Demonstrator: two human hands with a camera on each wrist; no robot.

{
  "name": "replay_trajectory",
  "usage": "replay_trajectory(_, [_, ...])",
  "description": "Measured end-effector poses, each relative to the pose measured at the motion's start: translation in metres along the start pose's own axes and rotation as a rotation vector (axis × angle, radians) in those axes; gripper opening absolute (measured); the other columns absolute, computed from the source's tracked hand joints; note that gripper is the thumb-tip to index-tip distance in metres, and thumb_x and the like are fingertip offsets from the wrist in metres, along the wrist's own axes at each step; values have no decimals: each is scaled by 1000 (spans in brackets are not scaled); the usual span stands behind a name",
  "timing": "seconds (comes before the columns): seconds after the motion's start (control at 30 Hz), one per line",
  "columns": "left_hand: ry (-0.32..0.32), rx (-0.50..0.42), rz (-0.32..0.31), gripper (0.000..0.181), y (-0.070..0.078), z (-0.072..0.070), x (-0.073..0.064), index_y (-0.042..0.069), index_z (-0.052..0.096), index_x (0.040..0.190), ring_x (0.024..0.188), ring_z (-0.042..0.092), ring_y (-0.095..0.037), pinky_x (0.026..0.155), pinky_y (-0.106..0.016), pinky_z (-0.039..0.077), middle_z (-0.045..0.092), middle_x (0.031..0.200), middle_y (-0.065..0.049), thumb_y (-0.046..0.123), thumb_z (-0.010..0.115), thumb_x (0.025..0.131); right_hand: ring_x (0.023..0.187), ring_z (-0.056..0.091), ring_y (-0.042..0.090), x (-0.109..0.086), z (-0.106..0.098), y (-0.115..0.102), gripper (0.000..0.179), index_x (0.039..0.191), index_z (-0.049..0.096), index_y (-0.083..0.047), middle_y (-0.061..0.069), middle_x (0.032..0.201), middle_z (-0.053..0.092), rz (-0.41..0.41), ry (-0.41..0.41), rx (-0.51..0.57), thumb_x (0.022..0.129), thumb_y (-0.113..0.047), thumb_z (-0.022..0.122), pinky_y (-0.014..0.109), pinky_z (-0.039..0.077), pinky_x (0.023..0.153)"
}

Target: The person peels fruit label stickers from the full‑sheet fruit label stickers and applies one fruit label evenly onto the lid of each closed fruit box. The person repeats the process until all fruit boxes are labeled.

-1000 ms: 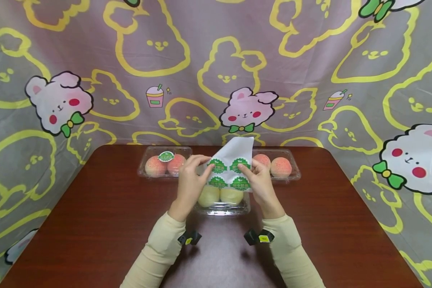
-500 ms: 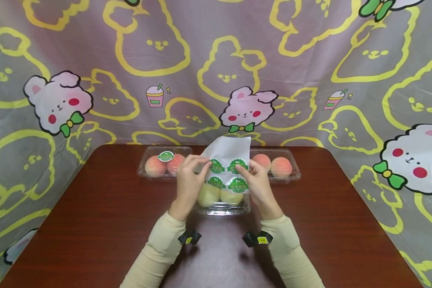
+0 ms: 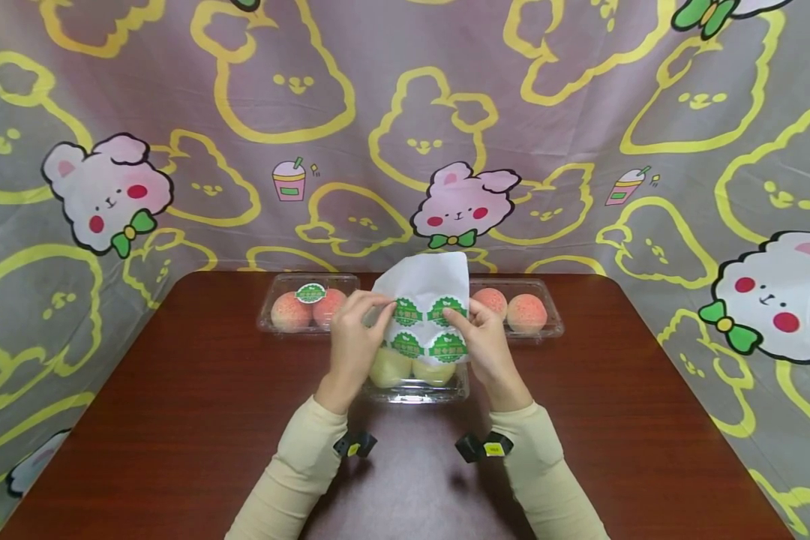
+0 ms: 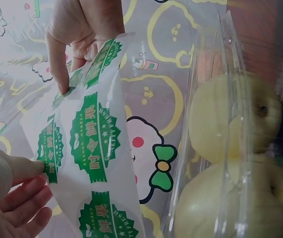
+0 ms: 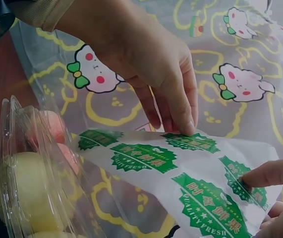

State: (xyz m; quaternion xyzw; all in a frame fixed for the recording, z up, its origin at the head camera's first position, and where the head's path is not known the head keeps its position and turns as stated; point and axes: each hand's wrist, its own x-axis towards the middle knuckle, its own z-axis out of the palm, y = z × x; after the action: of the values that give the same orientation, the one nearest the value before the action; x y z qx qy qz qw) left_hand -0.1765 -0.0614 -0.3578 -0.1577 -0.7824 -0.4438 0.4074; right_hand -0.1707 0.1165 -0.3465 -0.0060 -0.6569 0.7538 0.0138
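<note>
We see two hands, left [image 3: 355, 341] and right [image 3: 489, 345], each pinching an edge of a sticker sheet [image 3: 427, 277], frame centre.
Just below it in the frame sits a box [image 3: 415, 395] of pale fruit [image 3: 390, 367]. We judge a sticker [image 3: 406, 345] is being worked loose; next calls for a fine, steady peel. Compared with a second ago, the sheet's upper left spreads wider.

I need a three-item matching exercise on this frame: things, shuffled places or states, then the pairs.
1. White paper sheet of green stickers
2. Clear plastic box of pale yellow fruits
3. Clear plastic box of pinkish-red peaches, far left

A. Nearest box in the head view
B. Bears one round green-and-white sticker
C. Between left hand and right hand

1-C, 2-A, 3-B
</note>
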Motion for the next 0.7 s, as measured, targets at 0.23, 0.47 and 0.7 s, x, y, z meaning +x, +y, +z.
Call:
replay_trajectory(0.23, [-63, 15, 13, 7, -2, -2, 0, 0, 74, 85, 81, 69, -26, 79, -37, 54, 71, 83, -13, 4, 75, 79, 63, 68, 3, 1, -2, 1, 13, 101, 64, 2, -15, 67, 69, 7, 3, -29, 93, -8, 60, 22, 57, 60])
replay_trajectory(0.47, [-108, 9, 73, 7, -6, -2, 1, 0, 73, 86, 81, 68, -23, 77, -35, 55, 70, 83, -11, 4, 75, 80, 60, 66, 3, 2, -2, 0, 5, 93, 64, -6, -14, 65, 67, 32, 41, -14, 93, -9, 61, 21, 56, 57])
replay_trajectory(0.7, [-126, -22, 135, 8, -7, -1, 2, -1, 72, 86, 81, 68, -23, 79, -34, 56, 69, 83, -12, 3, 75, 80, 57, 64, 3, 5, -5, -1, 8, 87, 63, -10, -11, 63, 66, 29, 59, 34, 93, -7, 59, 19, 55, 55])
